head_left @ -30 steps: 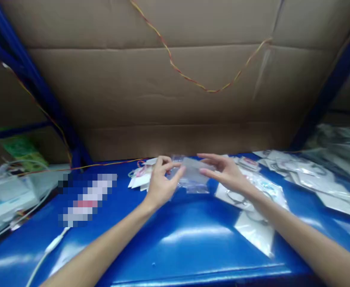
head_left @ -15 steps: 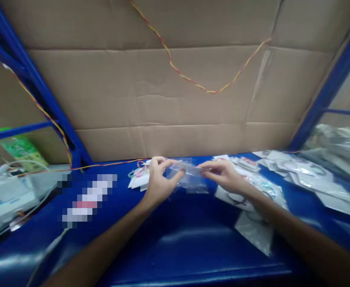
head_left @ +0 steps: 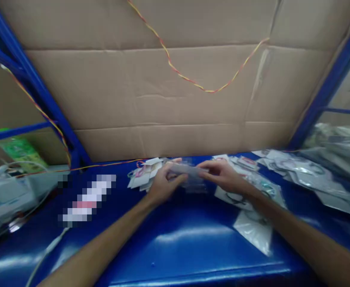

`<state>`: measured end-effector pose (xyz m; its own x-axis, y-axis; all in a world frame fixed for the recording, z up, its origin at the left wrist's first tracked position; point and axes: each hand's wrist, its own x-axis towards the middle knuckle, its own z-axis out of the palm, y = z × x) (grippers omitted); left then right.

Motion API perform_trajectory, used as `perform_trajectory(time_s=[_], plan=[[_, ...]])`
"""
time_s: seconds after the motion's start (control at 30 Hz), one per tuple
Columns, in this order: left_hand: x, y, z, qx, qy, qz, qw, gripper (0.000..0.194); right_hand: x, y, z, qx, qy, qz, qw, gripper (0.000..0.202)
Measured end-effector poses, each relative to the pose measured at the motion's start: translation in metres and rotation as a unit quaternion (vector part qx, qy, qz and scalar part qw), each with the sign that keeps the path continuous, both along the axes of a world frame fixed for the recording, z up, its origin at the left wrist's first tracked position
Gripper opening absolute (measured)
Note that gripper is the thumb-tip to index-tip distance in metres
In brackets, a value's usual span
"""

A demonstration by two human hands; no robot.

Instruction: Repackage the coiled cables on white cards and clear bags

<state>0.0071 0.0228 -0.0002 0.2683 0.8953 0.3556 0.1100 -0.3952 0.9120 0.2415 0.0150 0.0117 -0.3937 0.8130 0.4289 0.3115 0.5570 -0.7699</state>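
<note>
Between my hands, above the blue tabletop [head_left: 175, 243], is a clear plastic bag [head_left: 189, 170], blurred by motion. My left hand [head_left: 166, 179] pinches its left end between thumb and fingers. At the bag's right end, the thumb and fingertips of my right hand [head_left: 219, 174] are closed on it. More clear plastic [head_left: 196, 186] lies just beneath. White cards with coloured loops [head_left: 143, 174] are piled just left of my left hand. Bagged cards with bands [head_left: 270, 189] lie under and beside my right wrist, and a single bagged piece [head_left: 254, 231] lies nearer to me.
A further heap of bagged cards [head_left: 303, 167] spreads at the right. Cardboard [head_left: 175, 99] stands behind the table with a twisted red-yellow wire [head_left: 210, 91] across it. At the left are a blurred-out white strip [head_left: 88, 201] with a cable, a white device [head_left: 10, 199] and a green packet [head_left: 22, 151].
My left hand has shifted slightly right and down, uncovering more of the white cards. The bag between my hands looks flatter and more level. My right hand has hardly moved.
</note>
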Motion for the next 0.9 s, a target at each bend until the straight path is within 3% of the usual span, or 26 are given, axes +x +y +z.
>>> perform_trajectory(time_s=[0.17,0.37,0.6,0.77,0.9], plan=[[-0.002,0.003,0.005,-0.053,-0.083,-0.052,0.994,0.034,0.001,0.005,-0.003,-0.083,0.100,-0.006,0.992,0.034],[0.001,0.005,0.004,-0.139,-0.126,-0.132,0.973,0.045,0.010,0.011,-0.001,-0.103,0.149,-0.049,0.982,0.035],[0.004,0.004,0.001,-0.137,-0.093,-0.079,0.983,0.035,0.010,0.010,-0.001,-0.137,0.174,-0.087,0.971,0.033],[-0.001,0.008,0.001,-0.144,-0.107,-0.019,0.984,0.039,0.010,0.012,0.000,-0.203,0.188,-0.023,0.961,0.037],[-0.005,0.013,0.001,-0.154,-0.122,-0.011,0.980,0.046,0.009,0.013,-0.002,-0.210,0.202,0.004,0.957,0.036]])
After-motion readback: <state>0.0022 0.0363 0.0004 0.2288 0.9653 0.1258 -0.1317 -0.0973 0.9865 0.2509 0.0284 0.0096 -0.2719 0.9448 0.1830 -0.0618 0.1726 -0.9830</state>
